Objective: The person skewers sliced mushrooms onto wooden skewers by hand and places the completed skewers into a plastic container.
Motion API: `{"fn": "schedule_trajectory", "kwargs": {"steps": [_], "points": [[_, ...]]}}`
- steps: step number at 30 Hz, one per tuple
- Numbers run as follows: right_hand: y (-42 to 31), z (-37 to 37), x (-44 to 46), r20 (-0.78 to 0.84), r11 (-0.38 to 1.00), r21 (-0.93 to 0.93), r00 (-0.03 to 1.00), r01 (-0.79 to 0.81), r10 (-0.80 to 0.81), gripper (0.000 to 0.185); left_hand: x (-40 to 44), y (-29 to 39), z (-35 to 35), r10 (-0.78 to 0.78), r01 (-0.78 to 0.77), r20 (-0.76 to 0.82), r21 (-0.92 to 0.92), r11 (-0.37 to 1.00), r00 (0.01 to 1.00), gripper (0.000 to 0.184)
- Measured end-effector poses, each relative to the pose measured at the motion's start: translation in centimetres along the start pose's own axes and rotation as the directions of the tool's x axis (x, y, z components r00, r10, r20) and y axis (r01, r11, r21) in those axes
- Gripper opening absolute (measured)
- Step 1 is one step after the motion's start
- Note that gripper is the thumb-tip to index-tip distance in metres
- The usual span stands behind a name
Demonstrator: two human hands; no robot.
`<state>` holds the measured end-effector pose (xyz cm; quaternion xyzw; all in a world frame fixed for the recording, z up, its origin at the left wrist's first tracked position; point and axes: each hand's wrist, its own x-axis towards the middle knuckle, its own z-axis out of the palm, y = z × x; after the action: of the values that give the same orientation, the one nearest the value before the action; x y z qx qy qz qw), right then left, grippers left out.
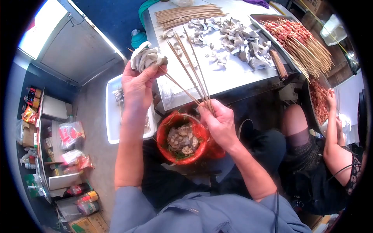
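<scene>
Pale grey mushroom pieces (147, 57) are bunched on a skewer, and my left hand (140, 79) is closed around them. My right hand (220, 121) grips the lower ends of several wooden skewers (190, 66), which fan out upward; the skewer with the mushrooms also runs down to this hand. Loose mushroom pieces (244, 42) lie on the white table (175, 93) beyond my hands, beside a pile of bare skewers (186, 14). Below my hands stands a red-lined bucket (160, 134) with mushroom pieces and greens inside.
A white tub (112, 130) stands at the left of the bucket. Meat skewers fill a metal tray (254, 17) at the back right, near a brown wooden handle (278, 64). At the right, a co-worker's arm (331, 128) reaches by a tray of meat (318, 99). Shelves with packages line the left.
</scene>
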<state>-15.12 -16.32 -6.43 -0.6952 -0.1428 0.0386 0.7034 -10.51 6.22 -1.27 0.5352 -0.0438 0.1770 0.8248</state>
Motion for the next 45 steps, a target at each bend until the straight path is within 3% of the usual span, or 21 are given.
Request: {"fn": "schedule_trajectory", "kwargs": {"steps": [6,14,22,35,40,45], "points": [[-0.5,-0.5,-0.1,0.023,0.998,-0.008,0.998,-0.06,0.06,0.012,1.0,0.8,-1.4,0.067,-0.069,-0.168,-0.009,0.998,0.984,0.042],[-0.1,-1.3,-1.2,-0.007,0.997,-0.074,1.0,-0.026,0.025,0.012,0.9,0.7,-1.9,-0.023,0.018,-0.079,-0.069,0.997,0.997,0.045],[-0.7,-1.1,-0.7,0.002,0.999,-0.038,1.0,-0.027,0.027,0.012,0.8,0.6,-0.7,-0.068,0.052,-0.117,-0.135,0.989,0.991,0.046],[-0.7,-1.2,-0.7,0.013,0.999,-0.03,0.999,-0.04,0.04,0.012,0.8,0.4,-0.6,0.009,-0.016,-0.078,-0.094,0.995,0.997,0.041],[-0.4,-1.4,-0.5,0.028,0.997,-0.064,0.999,-0.035,0.037,0.012,0.8,0.3,-0.4,0.093,-0.092,-0.03,0.035,0.995,0.995,0.044],[-0.3,-1.2,-0.5,0.023,0.997,-0.048,0.998,-0.058,0.059,0.012,0.6,0.2,-0.3,0.057,-0.057,0.002,0.037,0.998,0.998,0.043]]}}
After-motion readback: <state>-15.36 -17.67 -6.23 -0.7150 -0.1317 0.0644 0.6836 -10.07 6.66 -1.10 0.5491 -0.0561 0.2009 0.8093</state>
